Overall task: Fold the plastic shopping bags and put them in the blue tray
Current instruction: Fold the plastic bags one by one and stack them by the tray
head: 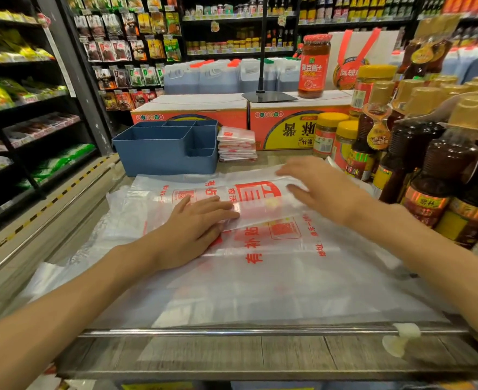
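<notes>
Both hands are flat on the work. The left hand point(195, 220) presses down, fingers straight and together, on the partly folded clear plastic shopping bag with red print point(260, 204); its grip is fully open, palm down, curled round nothing. The right hand point(316, 187), at two o'clock from it, rests with fingers spread and relaxed on the same bag's far fold, grip open too. That bag lies atop a spread layer of loose clear plastic bags point(232, 291) covering the grey wood-look counter point(204, 356). At twelve o'clock sits the blue plastic compartment tray point(164, 159), and just beside it at its three o'clock, a neat stack of folded white-and-red bags point(236, 144). Dark sauce bottles with gold caps point(434, 164) crowd the three o'clock side.
</notes>
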